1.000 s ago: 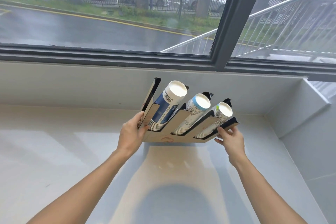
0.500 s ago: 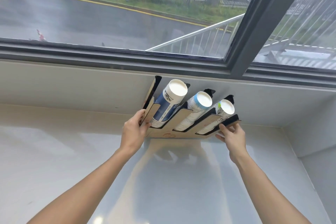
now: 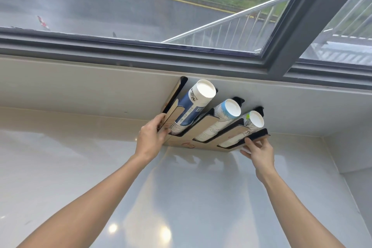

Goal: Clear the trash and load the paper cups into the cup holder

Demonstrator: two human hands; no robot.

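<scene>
Both hands grip the cup holder (image 3: 203, 127) on the glossy counter (image 3: 80, 167) below the window (image 3: 141, 6).

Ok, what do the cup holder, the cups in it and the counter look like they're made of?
Cup holder: apparently thin wood or fibreboard, matte tan faces with dark edges, possibly laser-cut.
Cups: paper, judging by the printed walls, white bottoms and thin nested rims.
Counter: a polished pale slab, stone or a composite; it mirrors ceiling lights and the holder.
</scene>
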